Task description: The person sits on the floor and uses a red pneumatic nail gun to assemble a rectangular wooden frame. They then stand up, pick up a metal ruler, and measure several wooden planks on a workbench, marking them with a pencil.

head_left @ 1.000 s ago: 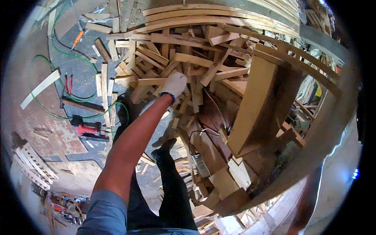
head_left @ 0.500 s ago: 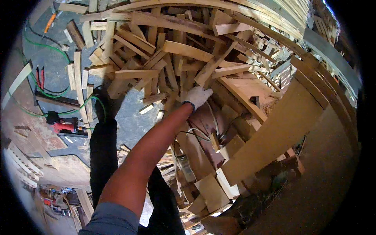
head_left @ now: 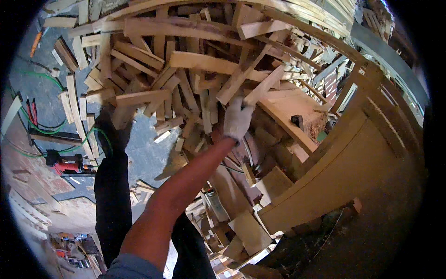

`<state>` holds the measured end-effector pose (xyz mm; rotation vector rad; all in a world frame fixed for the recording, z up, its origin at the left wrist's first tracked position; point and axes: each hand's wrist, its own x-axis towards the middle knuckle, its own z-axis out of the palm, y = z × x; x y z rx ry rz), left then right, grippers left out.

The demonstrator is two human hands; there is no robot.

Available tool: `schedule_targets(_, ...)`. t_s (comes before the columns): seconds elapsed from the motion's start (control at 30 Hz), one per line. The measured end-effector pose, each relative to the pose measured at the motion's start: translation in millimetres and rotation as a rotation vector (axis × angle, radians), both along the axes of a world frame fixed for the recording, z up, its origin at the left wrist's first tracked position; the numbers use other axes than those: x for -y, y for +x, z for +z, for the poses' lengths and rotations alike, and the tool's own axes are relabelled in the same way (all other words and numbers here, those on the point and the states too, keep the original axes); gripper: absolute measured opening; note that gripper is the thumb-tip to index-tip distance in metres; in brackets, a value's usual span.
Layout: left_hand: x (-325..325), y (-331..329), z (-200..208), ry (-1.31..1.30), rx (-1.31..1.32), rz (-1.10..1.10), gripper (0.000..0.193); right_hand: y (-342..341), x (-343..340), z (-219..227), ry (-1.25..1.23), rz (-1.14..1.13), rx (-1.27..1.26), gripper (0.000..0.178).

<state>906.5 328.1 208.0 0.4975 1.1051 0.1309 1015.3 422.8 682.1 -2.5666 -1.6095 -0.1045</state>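
Observation:
My left hand [head_left: 238, 122], in a pale work glove, reaches out to the edge of a heap of wood offcuts. Its fingers are closed round the near end of a short wooden board [head_left: 265, 86], which slants up and away to the right. Just left of that board, a longer offcut [head_left: 244, 74] leans with its lower end close to my fingers. Behind these lies a thick curved piece of wood [head_left: 204, 62]. My right hand is out of the picture.
A large curved wooden panel [head_left: 325, 172] stands at the right beside a broad wooden block [head_left: 292, 109]. On the floor at left lie a red and black power tool [head_left: 69, 165], a green hose [head_left: 104, 132] and red-handled pliers [head_left: 31, 111]. Square board pieces [head_left: 251, 230] lie below.
The short board's far end has tilted upward, and my left hand on it has turned more upright. The whole view has shifted, so the heap sits farther left.

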Motion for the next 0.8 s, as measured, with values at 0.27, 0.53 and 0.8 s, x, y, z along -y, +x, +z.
schedule_targets(0.27,-85,-145,56,0.804,-0.089,-0.164,0.027,-15,2,8,0.034,-0.004,0.003,0.043)
schedule_targets(0.53,-212,-183,-27,1.06,-0.068,-0.581,0.034,-16,8,8,0.051,-0.01,-0.018,0.043)
schedule_targets(0.8,-154,-202,38,1.229,-0.08,-0.51,0.026,-12,10,9,0.071,-0.014,-0.043,0.043)
